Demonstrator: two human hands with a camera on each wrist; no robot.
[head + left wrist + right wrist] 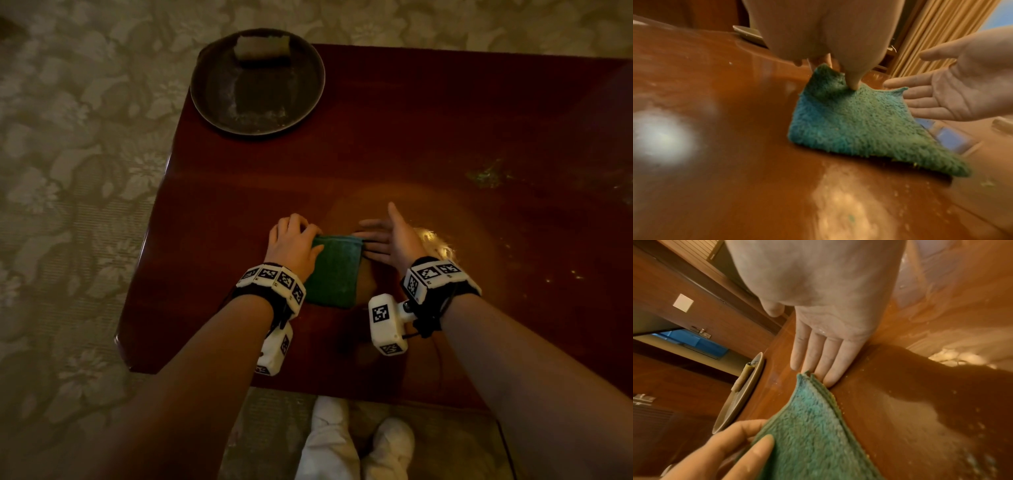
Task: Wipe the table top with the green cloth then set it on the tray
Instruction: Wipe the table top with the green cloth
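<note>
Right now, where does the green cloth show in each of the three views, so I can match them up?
Head: green cloth at lower centre on the table, between the two hands.
Left wrist: centre-right, left hand pinching its far corner.
Right wrist: bottom centre, its folded corner by the right hand fingertips.
Shared landmark: the round tray, at the table's far left corner, edge-on in the right wrist view.

This looks like a hotel room or a furnished living room. A low table (411,144) of polished dark red wood stands on a carpet (78,144) with a pale flower pattern. Wood panelled doors with a metal handle (701,331) and a wall plate (683,302), and long pleated curtains (937,32), are around it.
</note>
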